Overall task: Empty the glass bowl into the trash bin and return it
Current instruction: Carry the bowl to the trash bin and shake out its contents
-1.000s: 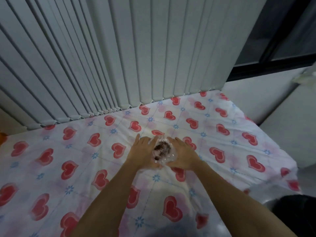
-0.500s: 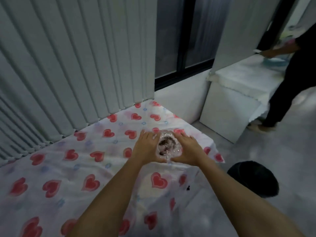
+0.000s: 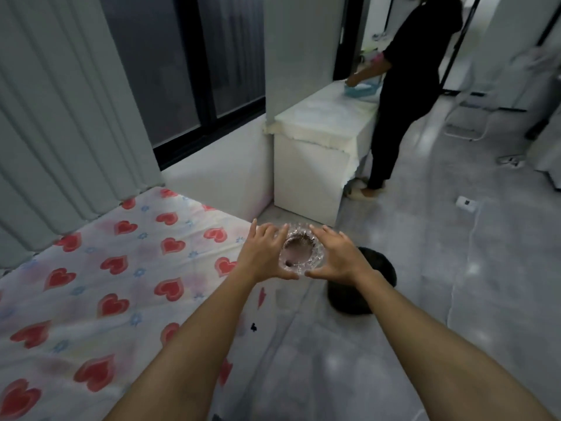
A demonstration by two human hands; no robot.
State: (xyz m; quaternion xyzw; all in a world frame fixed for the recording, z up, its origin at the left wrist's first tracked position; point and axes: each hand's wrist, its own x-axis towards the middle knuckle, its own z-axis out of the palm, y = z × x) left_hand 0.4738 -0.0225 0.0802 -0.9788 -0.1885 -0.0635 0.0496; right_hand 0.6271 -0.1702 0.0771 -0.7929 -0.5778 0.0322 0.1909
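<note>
A clear cut-glass bowl (image 3: 300,253) with dark scraps in its bottom is held upright in the air between both hands. My left hand (image 3: 261,255) cups its left side and my right hand (image 3: 337,256) cups its right side. The bowl hangs just past the right edge of the heart-print table. A black round trash bin (image 3: 379,275) stands on the grey floor to the lower right of the bowl, partly hidden behind my right hand and wrist.
The table with the red-heart cloth (image 3: 115,278) fills the left. A white cabinet (image 3: 309,174) stands ahead, with a person in black (image 3: 409,86) working at it. A white cable and a small box (image 3: 466,204) lie on the floor at right.
Both hands have carried the bowl rightward, off the table and out over the floor. The view has swung right, so the trash bin now lies close beside the bowl.
</note>
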